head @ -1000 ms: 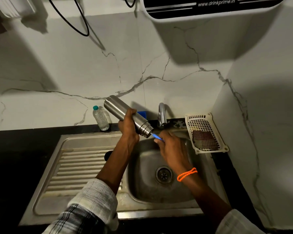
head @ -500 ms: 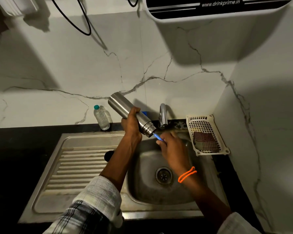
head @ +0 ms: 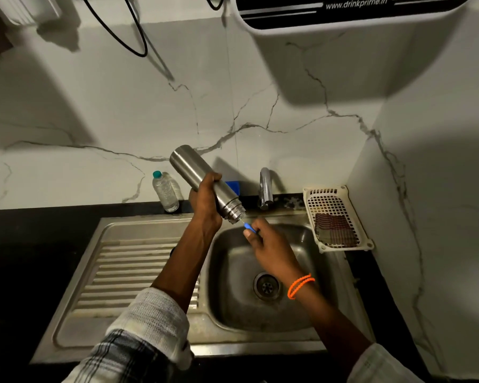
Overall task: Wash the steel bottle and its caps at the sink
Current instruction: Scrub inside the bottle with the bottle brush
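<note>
Where the black counter (head: 25, 233) meets the marble wall, a plastic water bottle (head: 165, 192) stands at the back edge, just left of the raised hands. Sink (head: 310, 324) basin lies open below the hands, drain (head: 267, 286) uncovered; ribbed drainboard (head: 127, 275) to the left. Tap (head: 266, 189) rises behind the basin, near the bottle's mouth but apart from it. White slotted basket (head: 329, 200) sits at the right rim, against the corner wall, a dark checked cloth (head: 333, 226) in it.

Hidden or unclear: a blue object (head: 233, 186) behind the steel bottle, mostly covered, kind unknown. A dark round thing at the drainboard edge is covered by the left forearm. Caps not made out. Lighting dim; front counter lost in shadow.

Left hand (head: 205, 197) wrapped round the steel bottle (head: 202, 181), held above the basin's back-left edge, tilted, base up-left, open mouth down-right. Right hand (head: 271, 244) pinches a thin blue-handled tool (head: 250, 227), its tip at the bottle's mouth; its working end cannot be seen. Orange band (head: 300, 286) on the right wrist.
</note>
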